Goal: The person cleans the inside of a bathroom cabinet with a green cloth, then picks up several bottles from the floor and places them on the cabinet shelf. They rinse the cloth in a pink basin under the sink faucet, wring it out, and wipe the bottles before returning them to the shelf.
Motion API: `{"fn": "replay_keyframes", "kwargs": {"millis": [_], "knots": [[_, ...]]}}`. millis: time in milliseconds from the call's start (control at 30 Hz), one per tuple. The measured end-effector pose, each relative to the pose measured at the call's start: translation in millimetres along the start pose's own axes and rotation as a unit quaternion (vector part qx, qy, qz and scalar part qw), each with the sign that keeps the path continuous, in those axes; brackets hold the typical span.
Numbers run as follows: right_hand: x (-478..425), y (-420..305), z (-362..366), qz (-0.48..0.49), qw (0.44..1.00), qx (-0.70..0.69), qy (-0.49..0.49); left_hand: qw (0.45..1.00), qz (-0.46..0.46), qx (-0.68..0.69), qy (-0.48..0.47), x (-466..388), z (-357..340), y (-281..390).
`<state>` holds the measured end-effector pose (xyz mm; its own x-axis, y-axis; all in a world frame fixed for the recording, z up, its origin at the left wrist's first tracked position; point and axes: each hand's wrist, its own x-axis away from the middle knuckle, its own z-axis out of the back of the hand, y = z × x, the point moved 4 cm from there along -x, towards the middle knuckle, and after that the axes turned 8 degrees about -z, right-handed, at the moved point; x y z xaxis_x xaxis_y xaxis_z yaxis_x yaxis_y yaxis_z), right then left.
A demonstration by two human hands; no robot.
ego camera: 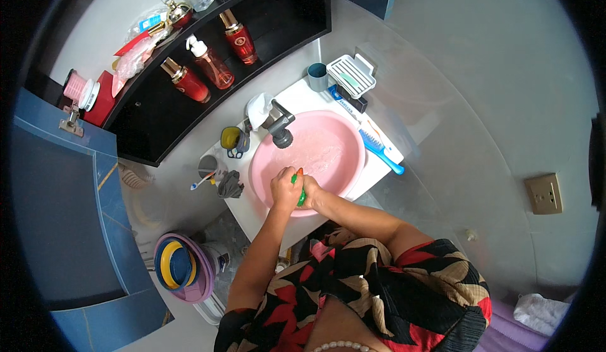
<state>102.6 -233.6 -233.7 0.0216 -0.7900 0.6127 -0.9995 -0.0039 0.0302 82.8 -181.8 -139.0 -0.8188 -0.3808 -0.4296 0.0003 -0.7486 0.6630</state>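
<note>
A pink plastic basin (353, 181) with water in it sits on the white washstand top (296, 97). Over the basin's near side, my left hand (284, 188) and my right hand (311, 192) press together around a bunched green item (301, 196), perhaps a cloth. Both hands grip it, and most of it is hidden by my fingers. A small orange bit shows at its upper end; I cannot tell whether it belongs to the item. The dark grey faucet (282, 136) reaches over the basin's far rim, just beyond my hands.
Right of the basin lie a blue hairbrush (378, 149) and a soap dish (352, 75), near a grey cup (317, 77). On the left stand a toothbrush cup (210, 166) and a dark crumpled cloth (230, 185). An open blue cabinet door (61, 200) and stacked basins (206, 276) flank the left side.
</note>
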Motion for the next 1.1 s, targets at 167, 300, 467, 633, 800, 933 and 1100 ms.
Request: {"fn": "replay_keyframes", "kwargs": {"millis": [167,300,467,633,800,933,1100], "knots": [[33.5,-31.6,-29.2,0.115,0.926,0.309,0.181,0.943,0.249,0.187,0.117,25.8,0.1,-80.9],[62.5,-65.2,-32.0,0.372,0.691,0.582,0.211,0.812,0.397,0.376,0.205,47.9,21.8,-131.3],[58.3,-78.0,-8.0,0.310,0.544,0.735,0.258,0.693,0.460,0.503,0.236,51.8,32.8,-129.9],[98.2,-68.9,-50.9,0.432,0.639,0.609,0.186,0.555,0.409,0.709,0.147,78.6,38.4,-172.1],[82.6,-80.4,12.8,0.282,0.493,0.785,0.248,0.583,0.509,0.611,0.165,83.7,35.1,-203.5],[140.1,-57.5,-3.7,0.458,0.456,0.695,0.315,0.589,0.539,0.587,0.135,112.3,28.0,-231.7],[164.7,-52.8,12.6,0.534,0.381,0.606,0.450,0.610,0.590,0.528,0.042,105.3,18.1,-217.3]]}}
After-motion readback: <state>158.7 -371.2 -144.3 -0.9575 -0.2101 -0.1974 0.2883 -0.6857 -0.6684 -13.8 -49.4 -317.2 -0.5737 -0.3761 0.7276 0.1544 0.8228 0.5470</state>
